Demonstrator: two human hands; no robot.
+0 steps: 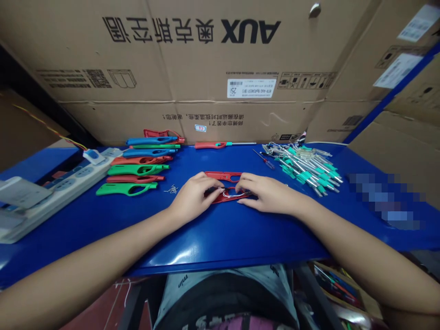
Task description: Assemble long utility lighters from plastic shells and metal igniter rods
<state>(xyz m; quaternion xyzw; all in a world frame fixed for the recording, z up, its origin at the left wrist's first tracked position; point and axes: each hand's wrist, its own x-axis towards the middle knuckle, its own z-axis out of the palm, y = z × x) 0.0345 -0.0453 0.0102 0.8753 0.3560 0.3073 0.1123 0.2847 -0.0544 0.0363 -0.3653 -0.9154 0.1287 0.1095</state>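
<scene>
In front of me on the blue table lies a red lighter shell half (pixel 220 199), with thin white wires (pixel 231 195) in it. My left hand (pixel 195 195) pinches a small black part (pixel 225 189) over the shell's left portion. My right hand (pixel 266 192) is closed around the shell's right end, its thumb below and fingers above; that end is mostly hidden. Just behind, another red shell half (pixel 220 175) lies flat, partly covered by my fingers. Small screws (pixel 172 189) are scattered left of my left hand.
Green, red and blue lighter shells (pixel 139 169) are stacked at left, beside a white power strip (pixel 79 178). A red lighter (pixel 213 145) with a metal tube lies at the back. A screwdriver (pixel 264 159) and a pile of metal tubes (pixel 309 167) are at right. Cardboard (pixel 192 91) walls the back.
</scene>
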